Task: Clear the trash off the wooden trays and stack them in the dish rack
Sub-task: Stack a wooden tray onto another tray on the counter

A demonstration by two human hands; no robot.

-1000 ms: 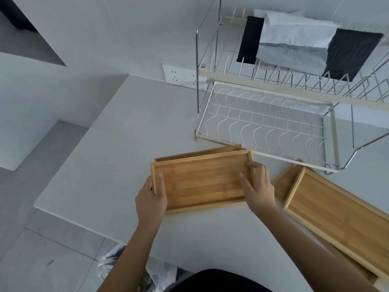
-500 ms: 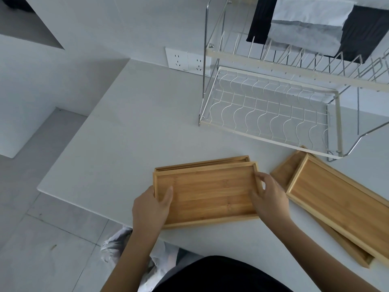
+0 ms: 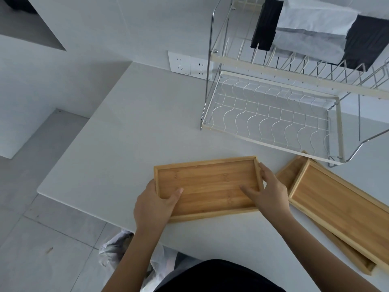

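Observation:
A bare wooden tray [image 3: 207, 185] lies flat on the white table, squared over another tray that is now hidden beneath it. My left hand [image 3: 154, 204] grips its left end, thumb inside the rim. My right hand [image 3: 266, 191] grips the right end, thumb on the tray floor. To the right, a second wooden tray [image 3: 336, 203] rests askew on a lower tray [image 3: 291, 171]. The two-tier wire dish rack [image 3: 271, 123] stands behind, its lower shelf bare.
Folded black and white cloths [image 3: 311, 32] lie on the rack's upper tier. A double wall socket [image 3: 188, 65] sits left of the rack. A white trash bag [image 3: 117, 247] hangs below the table's near edge [image 3: 84, 207], beside my dark clothing.
The top tray has slid back over the one under it, whose far edge no longer shows. Both thumbs have moved further onto the tray. The camera has tilted down.

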